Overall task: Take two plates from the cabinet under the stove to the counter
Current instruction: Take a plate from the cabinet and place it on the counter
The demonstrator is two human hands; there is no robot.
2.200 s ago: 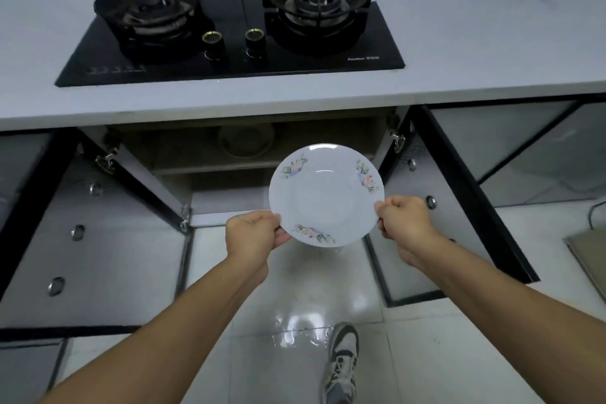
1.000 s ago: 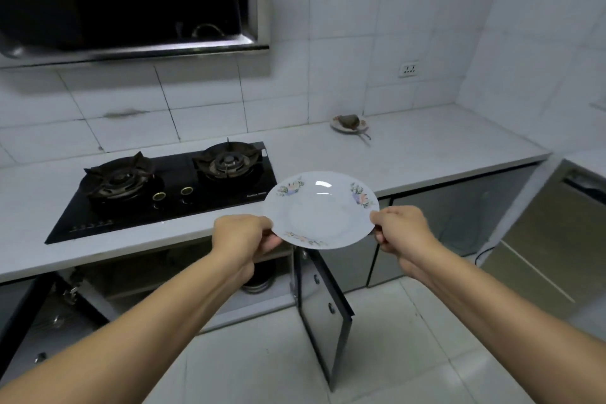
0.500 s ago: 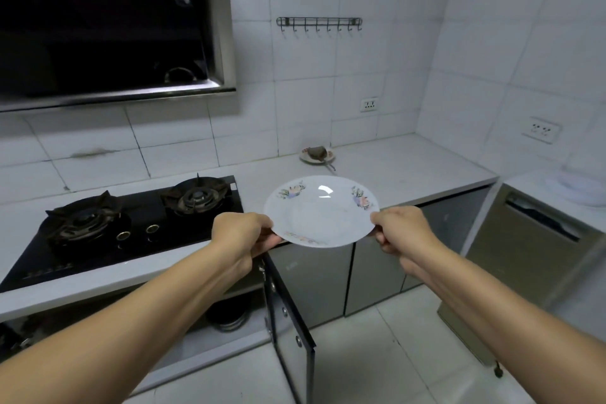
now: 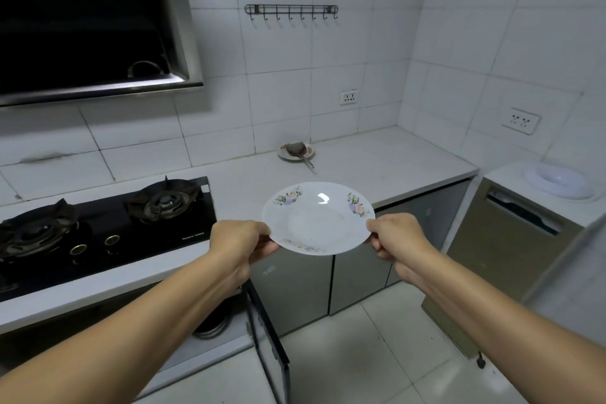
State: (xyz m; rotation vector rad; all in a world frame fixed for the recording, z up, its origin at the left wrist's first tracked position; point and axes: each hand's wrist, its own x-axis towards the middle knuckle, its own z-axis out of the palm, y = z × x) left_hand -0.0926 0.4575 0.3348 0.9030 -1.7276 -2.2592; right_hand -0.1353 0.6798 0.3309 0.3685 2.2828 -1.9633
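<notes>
One plate (image 4: 318, 223) is held in the air by two hands. The left hand (image 4: 241, 244) grips the plate's left rim, thumb on top and fingers curled beneath. The right hand (image 4: 398, 238) grips the right rim in the same manner. The plate sits level in front of the counter (image 4: 377, 161), over its front edge, and touches no surface.

Counted items: one held plate, round, white and glossy, with three floral prints on its rim. One second plate (image 4: 296, 151) rests on the counter near the back wall and carries a dark object; a thin handle projects from it toward the front edge. One black glass stove (image 4: 108, 226) is set into the counter at the left, with two burners and two ring-shaped knobs (image 4: 95, 244). One hook rail (image 4: 291, 10) is fixed to the tiled wall. Two wall sockets (image 4: 349, 97) are visible, one on each wall.

One white ring-shaped object (image 4: 560, 182) lies on the lower surface at the far right; its nature cannot be determined.

Hidden or cut off: the stove's left end leaves the frame. The cabinet (image 4: 210, 325) under the stove is dark, and the left forearm covers most of its opening; only a stack of round metallic rims shows inside. The cabinet door (image 4: 272, 348) stands open, seen nearly edge-on. The range hood (image 4: 88, 20) is cropped at the top and left.
</notes>
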